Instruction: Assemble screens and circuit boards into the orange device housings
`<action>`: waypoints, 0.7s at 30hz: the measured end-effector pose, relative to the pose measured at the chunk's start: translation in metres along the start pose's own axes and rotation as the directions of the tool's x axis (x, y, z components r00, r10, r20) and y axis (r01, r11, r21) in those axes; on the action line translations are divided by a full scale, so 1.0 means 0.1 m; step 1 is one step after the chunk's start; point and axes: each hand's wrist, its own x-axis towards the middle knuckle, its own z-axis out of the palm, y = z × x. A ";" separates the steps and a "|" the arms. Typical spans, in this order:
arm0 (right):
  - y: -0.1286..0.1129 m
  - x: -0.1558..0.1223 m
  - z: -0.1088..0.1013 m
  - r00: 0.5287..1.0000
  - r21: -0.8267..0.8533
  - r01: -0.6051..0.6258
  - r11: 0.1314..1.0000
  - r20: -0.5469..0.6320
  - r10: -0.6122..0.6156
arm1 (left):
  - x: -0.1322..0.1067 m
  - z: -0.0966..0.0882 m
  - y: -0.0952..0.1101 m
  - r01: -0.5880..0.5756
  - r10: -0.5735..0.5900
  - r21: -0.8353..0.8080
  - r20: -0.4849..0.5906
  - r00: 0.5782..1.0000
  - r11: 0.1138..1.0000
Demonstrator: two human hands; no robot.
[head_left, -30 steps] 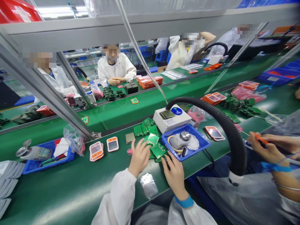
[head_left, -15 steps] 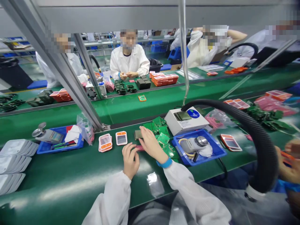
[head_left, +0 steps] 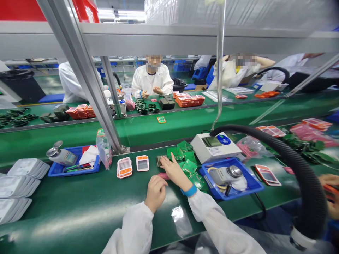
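Note:
My left hand (head_left: pixel 155 192) is closed with curled fingers at the near end of a small pile of pink strips (head_left: pixel 163 175); what its fingertips hold, if anything, is hidden. My right hand (head_left: pixel 175 173), a blue band at its wrist, stretches its fingers flat over a stack of dark display panels (head_left: pixel 159 161), partly covering it. Green circuit boards (head_left: pixel 189 166) lie heaped just right of that hand. Two orange-and-white framed cases (head_left: pixel 124 167) overlap on the left, and a single case (head_left: pixel 142 163) lies between them and the panels.
A blue tray (head_left: pixel 212 190) with a dispenser bottle stands right; another blue tray (head_left: pixel 57 173) sits left. Behind the boards is a white box (head_left: pixel 212 151) with a black hose (head_left: pixel 293 162) arching rightward. Grey shells (head_left: pixel 23 176) are stacked far left. A clear bag (head_left: pixel 181 220) lies near the front edge.
The view has tilted up and shifted left. My left hand has curled its fingers more tightly and lies slightly nearer the front edge. My right hand still reaches over the dark panels.

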 end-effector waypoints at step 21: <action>-0.83 -0.71 -1.84 0.941 0.190 0.191 0.963 -0.315 -0.124 | 0.10 -0.70 1.23 0.637 -0.166 -0.769 0.637 0.753 -0.060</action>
